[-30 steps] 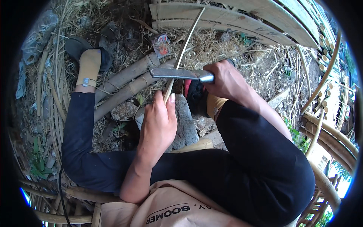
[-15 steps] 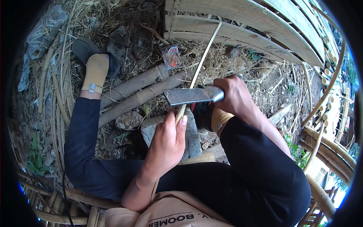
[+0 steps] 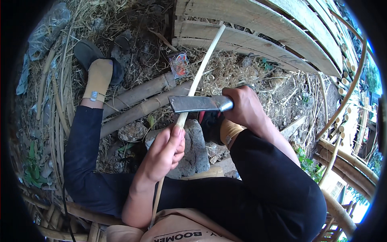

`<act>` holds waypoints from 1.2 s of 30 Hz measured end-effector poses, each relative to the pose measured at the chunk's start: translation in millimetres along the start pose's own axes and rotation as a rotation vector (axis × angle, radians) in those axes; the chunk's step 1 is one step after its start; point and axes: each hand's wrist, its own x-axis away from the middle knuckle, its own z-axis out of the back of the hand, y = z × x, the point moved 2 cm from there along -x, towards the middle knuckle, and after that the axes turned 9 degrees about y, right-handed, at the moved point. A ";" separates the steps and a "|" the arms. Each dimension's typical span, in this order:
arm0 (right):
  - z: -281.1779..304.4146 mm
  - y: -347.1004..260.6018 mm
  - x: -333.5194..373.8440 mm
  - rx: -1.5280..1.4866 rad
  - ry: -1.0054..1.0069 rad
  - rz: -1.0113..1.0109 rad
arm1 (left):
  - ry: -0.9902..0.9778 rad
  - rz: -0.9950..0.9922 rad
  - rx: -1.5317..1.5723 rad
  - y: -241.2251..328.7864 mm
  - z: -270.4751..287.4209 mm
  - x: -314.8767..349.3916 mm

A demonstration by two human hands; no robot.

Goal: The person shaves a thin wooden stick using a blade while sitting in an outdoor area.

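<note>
My left hand [image 3: 164,152] is closed round a long, pale bamboo strip [image 3: 200,71], thumb laid along it. One end of the strip reaches forward toward the wooden slats, and the other runs back under my forearm to my shirt. In my right hand [image 3: 246,105] is a machete [image 3: 193,104] with a broad, square-ended dark blade and a metal collar; my fist hides most of its handle. The blade lies across the strip just ahead of my left thumb, and they appear to touch. A grey stone block [image 3: 192,150] sits below my left hand.
Two thick bamboo poles [image 3: 147,104] lie on straw-covered ground between my feet. A slatted wooden panel [image 3: 250,34] stands ahead. Cut bamboo [image 3: 343,121] is stacked at the right. A torn packet [image 3: 178,64] and a clear plastic bag [image 3: 50,26] lie on the ground.
The bamboo strip has turned, its far end swinging left. My left hand has shifted left and rolled, showing the curled fingers. The machete has moved slightly left with my right hand.
</note>
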 end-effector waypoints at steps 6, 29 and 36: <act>-1.2 1.3 -6.6 -0.011 0.006 -0.024 | 0.114 -0.272 -0.334 -11.5 -4.5 -3.0; 27.3 14.9 0.9 0.146 -0.011 -0.072 | 0.304 -0.443 -0.725 -10.4 -18.6 5.0; 9.5 -10.5 -2.6 -0.007 -0.092 0.028 | 0.450 -0.516 -0.935 -21.7 -17.1 12.5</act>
